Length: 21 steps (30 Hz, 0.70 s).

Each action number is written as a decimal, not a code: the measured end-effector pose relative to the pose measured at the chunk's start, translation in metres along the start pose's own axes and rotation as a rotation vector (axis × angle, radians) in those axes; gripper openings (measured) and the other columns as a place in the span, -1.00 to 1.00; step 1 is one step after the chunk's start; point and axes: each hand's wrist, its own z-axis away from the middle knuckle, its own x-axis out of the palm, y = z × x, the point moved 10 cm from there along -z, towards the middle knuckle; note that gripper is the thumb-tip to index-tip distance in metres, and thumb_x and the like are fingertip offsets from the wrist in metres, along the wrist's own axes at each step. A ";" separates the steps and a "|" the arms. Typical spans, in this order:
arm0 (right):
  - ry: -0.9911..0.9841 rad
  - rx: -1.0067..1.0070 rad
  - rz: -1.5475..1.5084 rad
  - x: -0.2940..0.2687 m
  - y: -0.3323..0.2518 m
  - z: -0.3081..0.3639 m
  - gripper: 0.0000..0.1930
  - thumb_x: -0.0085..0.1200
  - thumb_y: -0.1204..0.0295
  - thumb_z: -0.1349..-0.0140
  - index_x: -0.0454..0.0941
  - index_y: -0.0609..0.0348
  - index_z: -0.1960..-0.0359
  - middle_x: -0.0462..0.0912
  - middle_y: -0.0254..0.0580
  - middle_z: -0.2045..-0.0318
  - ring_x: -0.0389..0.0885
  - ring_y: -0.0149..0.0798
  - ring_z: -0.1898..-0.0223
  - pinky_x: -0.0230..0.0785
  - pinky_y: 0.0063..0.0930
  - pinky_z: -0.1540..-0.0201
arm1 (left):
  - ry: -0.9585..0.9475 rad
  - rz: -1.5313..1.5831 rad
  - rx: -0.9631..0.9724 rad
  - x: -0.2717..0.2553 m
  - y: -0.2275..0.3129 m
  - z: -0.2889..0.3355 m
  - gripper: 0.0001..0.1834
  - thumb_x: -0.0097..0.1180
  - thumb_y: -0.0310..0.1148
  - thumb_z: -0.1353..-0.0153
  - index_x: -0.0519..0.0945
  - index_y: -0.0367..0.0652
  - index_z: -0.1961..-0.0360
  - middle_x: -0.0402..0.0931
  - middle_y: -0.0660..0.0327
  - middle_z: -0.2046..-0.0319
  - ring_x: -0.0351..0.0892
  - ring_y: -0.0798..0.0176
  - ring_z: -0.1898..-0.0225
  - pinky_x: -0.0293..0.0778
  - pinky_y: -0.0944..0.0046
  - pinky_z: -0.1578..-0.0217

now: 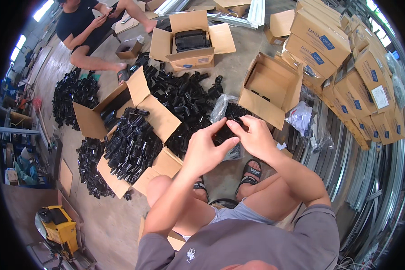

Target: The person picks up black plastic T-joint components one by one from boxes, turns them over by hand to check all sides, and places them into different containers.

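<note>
My left hand (207, 147) and my right hand (255, 137) meet in front of me, fingertips almost touching. The fingers of both hands are bent around something dark between them, which blends into the black parts behind and cannot be made out. Just beyond my fingers lies a clear plastic bag (219, 108) beside small black pieces (236, 110). A large heap of black plastic parts (177, 92) spreads over the floor behind. To the left, more black parts (132, 146) are piled on the flaps of an open cardboard box (87, 121).
An open box of stacked black parts (191, 58) stands at the far side, and an open carton (267, 85) at the right. Stacked cartons (321, 40) and metal profiles (333, 166) line the right. Another person (83, 27) sits far left. A yellow machine (60, 231) stands near left.
</note>
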 end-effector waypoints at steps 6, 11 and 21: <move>-0.148 0.120 -0.220 0.011 0.014 0.003 -0.55 0.10 0.12 -0.36 0.51 0.34 0.46 0.51 -0.12 0.57 0.42 -0.38 0.56 0.30 -0.34 0.46 | -0.057 0.372 -0.094 0.002 -0.030 -0.010 -0.40 0.08 -0.06 -0.39 0.49 -0.43 -0.17 0.58 0.05 -0.07 0.47 0.25 -0.18 0.33 0.19 -0.21; -0.210 0.162 -0.345 0.005 0.007 0.002 -0.61 0.04 0.17 -0.43 0.53 0.30 0.40 0.56 -0.26 0.52 0.49 -0.49 0.47 0.35 -0.46 0.40 | -0.331 1.007 -0.512 0.045 -0.044 0.011 -0.50 0.07 -0.07 -0.41 0.54 -0.27 -0.14 0.59 0.27 0.06 0.47 0.41 -0.02 0.33 0.30 -0.10; -0.085 -0.209 -0.055 -0.007 -0.019 -0.001 -0.64 -0.04 0.19 -0.46 0.44 0.34 0.17 0.51 -0.03 0.37 0.59 -0.21 0.40 0.41 -0.30 0.25 | -0.248 0.990 -0.438 0.049 -0.035 0.014 -0.79 0.03 -0.19 -0.44 0.55 -0.09 0.13 0.52 0.41 0.31 0.46 0.50 0.23 0.38 0.45 0.15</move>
